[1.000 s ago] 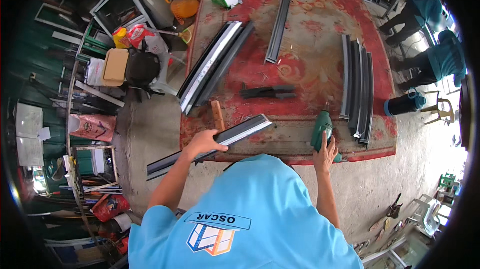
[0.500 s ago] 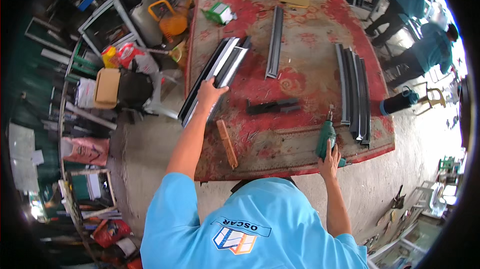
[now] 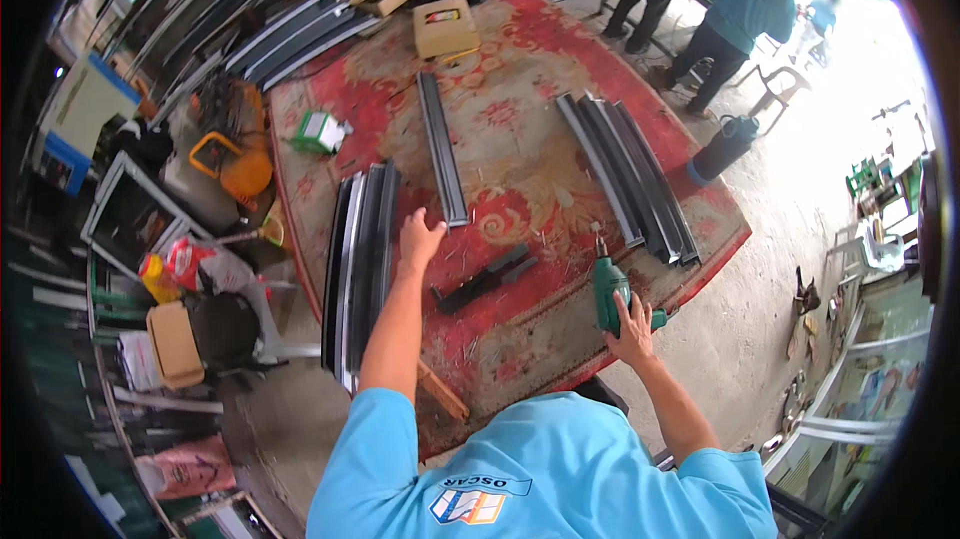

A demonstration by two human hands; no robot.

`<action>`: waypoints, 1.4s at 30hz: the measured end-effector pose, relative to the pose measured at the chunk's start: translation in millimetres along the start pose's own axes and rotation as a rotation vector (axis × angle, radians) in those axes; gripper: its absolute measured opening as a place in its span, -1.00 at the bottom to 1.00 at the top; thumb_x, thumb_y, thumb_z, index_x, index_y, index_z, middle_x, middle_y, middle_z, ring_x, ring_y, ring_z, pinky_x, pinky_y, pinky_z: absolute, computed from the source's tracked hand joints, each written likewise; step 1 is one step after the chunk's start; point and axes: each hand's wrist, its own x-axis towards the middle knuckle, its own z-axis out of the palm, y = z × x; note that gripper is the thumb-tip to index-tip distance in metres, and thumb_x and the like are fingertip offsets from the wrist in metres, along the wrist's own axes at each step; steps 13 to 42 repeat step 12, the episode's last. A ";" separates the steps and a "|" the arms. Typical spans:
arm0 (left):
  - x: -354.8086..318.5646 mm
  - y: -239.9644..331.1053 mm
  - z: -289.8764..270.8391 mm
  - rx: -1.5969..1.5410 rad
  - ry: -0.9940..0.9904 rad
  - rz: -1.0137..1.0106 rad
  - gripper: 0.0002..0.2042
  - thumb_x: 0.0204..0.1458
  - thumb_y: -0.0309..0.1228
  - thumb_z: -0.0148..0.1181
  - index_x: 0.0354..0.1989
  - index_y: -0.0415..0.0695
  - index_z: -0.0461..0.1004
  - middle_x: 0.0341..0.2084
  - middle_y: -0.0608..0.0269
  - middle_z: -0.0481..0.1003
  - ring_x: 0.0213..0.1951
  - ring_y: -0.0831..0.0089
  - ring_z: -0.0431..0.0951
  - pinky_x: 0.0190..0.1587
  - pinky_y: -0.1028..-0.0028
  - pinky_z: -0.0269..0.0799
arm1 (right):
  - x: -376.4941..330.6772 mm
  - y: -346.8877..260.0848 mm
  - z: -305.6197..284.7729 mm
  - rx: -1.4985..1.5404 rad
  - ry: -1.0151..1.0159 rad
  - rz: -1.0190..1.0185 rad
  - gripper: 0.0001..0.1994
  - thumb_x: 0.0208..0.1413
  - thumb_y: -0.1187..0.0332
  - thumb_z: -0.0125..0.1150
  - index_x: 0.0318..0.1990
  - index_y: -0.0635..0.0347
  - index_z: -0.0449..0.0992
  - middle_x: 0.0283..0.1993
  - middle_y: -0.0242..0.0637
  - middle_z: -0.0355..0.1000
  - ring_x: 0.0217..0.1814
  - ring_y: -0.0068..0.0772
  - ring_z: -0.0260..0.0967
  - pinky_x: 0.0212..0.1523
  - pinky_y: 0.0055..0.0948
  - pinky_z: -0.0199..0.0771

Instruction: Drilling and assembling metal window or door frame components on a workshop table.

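My left hand (image 3: pixel 420 242) is over the carpeted table with thumb and fingers apart, holding nothing. It hovers just short of the near end of a single dark metal profile (image 3: pixel 440 144). To its left lies a bundle of long dark and silver profiles (image 3: pixel 362 259). My right hand (image 3: pixel 632 332) grips the body of a green power drill (image 3: pixel 608 289), whose bit points away from me. Between the hands a short black profile piece (image 3: pixel 487 279) lies on the carpet. A wooden strip (image 3: pixel 442 391) is partly hidden by my left forearm.
Another stack of dark profiles (image 3: pixel 630 179) lies at the right. A green-and-white box (image 3: pixel 320 132) and a cardboard box (image 3: pixel 446 29) sit farther back on the red patterned carpet (image 3: pixel 370 79). A dark cylinder (image 3: pixel 722 147) stands off the right edge. Two people (image 3: pixel 745 4) stand beyond.
My left hand has let go of the left profile bundle and moved right, toward the single profile. That bundle now lies straighter. My right hand stays on the drill; the view has turned.
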 end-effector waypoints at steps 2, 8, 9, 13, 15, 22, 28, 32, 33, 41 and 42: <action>7.7 16.4 22.7 -0.025 -0.027 -0.024 -0.30 0.01 -0.08 0.44 0.26 -0.26 0.44 0.09 -0.34 0.51 0.14 -0.23 0.53 0.23 0.01 0.46 | -0.8 -1.0 -1.3 -0.004 -0.007 0.009 0.08 -0.08 0.21 0.53 0.61 -0.10 -0.02 0.54 0.34 -0.02 0.64 0.26 -0.09 0.60 0.30 -0.24; 46.5 63.5 58.9 0.003 -0.061 -0.104 -0.28 -0.06 -0.01 0.51 0.12 -0.34 0.44 0.07 -0.36 0.52 0.12 -0.22 0.55 0.18 -0.03 0.50 | -7.6 10.1 -4.7 0.017 -0.043 -0.015 0.12 -0.15 0.07 0.59 0.59 -0.10 0.04 0.52 0.35 0.00 0.64 0.31 -0.11 0.56 0.39 -0.23; 53.0 66.9 60.0 0.006 -0.067 -0.127 -0.27 -0.09 0.00 0.53 0.10 -0.35 0.44 0.07 -0.36 0.52 0.12 -0.20 0.56 0.17 -0.03 0.50 | -7.1 11.9 -7.1 0.023 -0.075 -0.013 0.13 -0.17 0.04 0.61 0.59 -0.10 0.06 0.51 0.36 0.01 0.63 0.33 -0.10 0.55 0.43 -0.22; 78.5 89.3 78.3 0.066 -0.059 -0.103 -0.23 -0.13 0.01 0.56 0.09 -0.36 0.44 0.08 -0.37 0.52 0.13 -0.15 0.58 0.18 0.00 0.51 | -2.5 21.1 2.1 0.032 -0.124 -0.060 0.14 -0.15 -0.03 0.60 0.60 -0.14 0.03 0.55 0.34 -0.07 0.66 0.30 -0.15 0.55 0.44 -0.26; 78.5 89.3 78.3 0.066 -0.059 -0.103 -0.23 -0.13 0.01 0.56 0.09 -0.36 0.44 0.08 -0.37 0.52 0.13 -0.15 0.58 0.18 0.00 0.51 | -2.5 21.1 2.1 0.032 -0.124 -0.060 0.14 -0.15 -0.03 0.60 0.60 -0.14 0.03 0.55 0.34 -0.07 0.66 0.30 -0.15 0.55 0.44 -0.26; 78.5 89.3 78.3 0.066 -0.059 -0.103 -0.23 -0.13 0.01 0.56 0.09 -0.36 0.44 0.08 -0.37 0.52 0.13 -0.15 0.58 0.18 0.00 0.51 | -2.5 21.1 2.1 0.032 -0.124 -0.060 0.14 -0.15 -0.03 0.60 0.60 -0.14 0.03 0.55 0.34 -0.07 0.66 0.30 -0.15 0.55 0.44 -0.26; 78.5 89.3 78.3 0.066 -0.059 -0.103 -0.23 -0.13 0.01 0.56 0.09 -0.36 0.44 0.08 -0.37 0.52 0.13 -0.15 0.58 0.18 0.00 0.51 | -2.5 21.1 2.1 0.032 -0.124 -0.060 0.14 -0.15 -0.03 0.60 0.60 -0.14 0.03 0.55 0.34 -0.07 0.66 0.30 -0.15 0.55 0.44 -0.26; 78.5 89.3 78.3 0.066 -0.059 -0.103 -0.23 -0.13 0.01 0.56 0.09 -0.36 0.44 0.08 -0.37 0.52 0.13 -0.15 0.58 0.18 0.00 0.51 | -2.5 21.1 2.1 0.032 -0.124 -0.060 0.14 -0.15 -0.03 0.60 0.60 -0.14 0.03 0.55 0.34 -0.07 0.66 0.30 -0.15 0.55 0.44 -0.26; 78.5 89.3 78.3 0.066 -0.059 -0.103 -0.23 -0.13 0.01 0.56 0.09 -0.36 0.44 0.08 -0.37 0.52 0.13 -0.15 0.58 0.18 0.00 0.51 | -2.5 21.1 2.1 0.032 -0.124 -0.060 0.14 -0.15 -0.03 0.60 0.60 -0.14 0.03 0.55 0.34 -0.07 0.66 0.30 -0.15 0.55 0.44 -0.26; 78.5 89.3 78.3 0.066 -0.059 -0.103 -0.23 -0.13 0.01 0.56 0.09 -0.36 0.44 0.08 -0.37 0.52 0.13 -0.15 0.58 0.18 0.00 0.51 | -2.5 21.1 2.1 0.032 -0.124 -0.060 0.14 -0.15 -0.03 0.60 0.60 -0.14 0.03 0.55 0.34 -0.07 0.66 0.30 -0.15 0.55 0.44 -0.26; 78.5 89.3 78.3 0.066 -0.059 -0.103 -0.23 -0.13 0.01 0.56 0.09 -0.36 0.44 0.08 -0.37 0.52 0.13 -0.15 0.58 0.18 0.00 0.51 | -2.5 21.1 2.1 0.032 -0.124 -0.060 0.14 -0.15 -0.03 0.60 0.60 -0.14 0.03 0.55 0.34 -0.07 0.66 0.30 -0.15 0.55 0.44 -0.26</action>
